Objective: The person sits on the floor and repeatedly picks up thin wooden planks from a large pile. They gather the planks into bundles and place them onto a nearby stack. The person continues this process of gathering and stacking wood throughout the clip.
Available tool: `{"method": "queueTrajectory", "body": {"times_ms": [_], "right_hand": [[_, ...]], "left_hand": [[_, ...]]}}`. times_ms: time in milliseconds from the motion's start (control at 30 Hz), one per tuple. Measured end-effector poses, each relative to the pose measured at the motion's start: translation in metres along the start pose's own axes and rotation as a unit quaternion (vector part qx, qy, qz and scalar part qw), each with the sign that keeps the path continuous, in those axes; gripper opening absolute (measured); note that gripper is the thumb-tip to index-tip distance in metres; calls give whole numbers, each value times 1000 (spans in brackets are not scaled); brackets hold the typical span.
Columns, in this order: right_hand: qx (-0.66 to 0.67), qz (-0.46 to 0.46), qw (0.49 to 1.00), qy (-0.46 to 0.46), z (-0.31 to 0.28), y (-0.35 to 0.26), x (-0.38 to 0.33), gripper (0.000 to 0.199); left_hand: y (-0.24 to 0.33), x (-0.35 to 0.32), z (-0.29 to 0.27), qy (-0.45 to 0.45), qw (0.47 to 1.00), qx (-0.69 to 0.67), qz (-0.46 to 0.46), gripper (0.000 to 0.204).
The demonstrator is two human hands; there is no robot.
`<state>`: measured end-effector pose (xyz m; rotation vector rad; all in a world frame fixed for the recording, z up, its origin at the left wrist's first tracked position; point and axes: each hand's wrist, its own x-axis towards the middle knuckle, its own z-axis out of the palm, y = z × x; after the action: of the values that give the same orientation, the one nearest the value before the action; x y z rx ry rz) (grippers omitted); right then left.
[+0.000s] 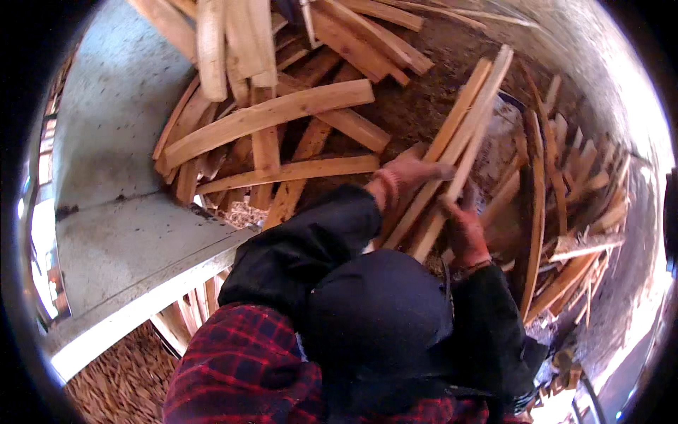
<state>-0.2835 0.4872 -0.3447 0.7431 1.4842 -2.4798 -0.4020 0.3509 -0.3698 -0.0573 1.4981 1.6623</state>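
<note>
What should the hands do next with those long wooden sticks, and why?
Probably lift the bundle of long wooden slats a little higher, clear of the pile. Both gloved hands already grip it: the left hand over the top, the right hand lower down. The far ends still lie over the loose scrap wood, so dragging might snag.

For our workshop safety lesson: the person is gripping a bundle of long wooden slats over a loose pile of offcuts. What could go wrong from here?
1. The bundle of long pale wooden slats is held only near its lower end by the left hand and right hand, so slats might slide or fan apart.
2. Rough edges could splinter through the reddish gloves.
3. The jumbled pile of wooden offcuts may shift if the bundle strikes it.
</note>
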Motion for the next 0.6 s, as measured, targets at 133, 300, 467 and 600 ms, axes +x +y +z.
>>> {"method": "queueTrajectory", "body": {"times_ms": [133,300,467,600], "right_hand": [[1,-7,1000,13,25,-40,28,57],[-298,-58,953,20,-30,-9,53,58],[-312,-5,945,96,-10,33,10,80],[-339,1,938,68,-26,29,20,91]], "left_hand": [[75,7,-4,59,988,133,44,80],[96,5,-25,105,882,443,118,97],[92,-90,-187,304,562,766,71,90],[113,-105,-219,240,541,802,-80,82]]}}
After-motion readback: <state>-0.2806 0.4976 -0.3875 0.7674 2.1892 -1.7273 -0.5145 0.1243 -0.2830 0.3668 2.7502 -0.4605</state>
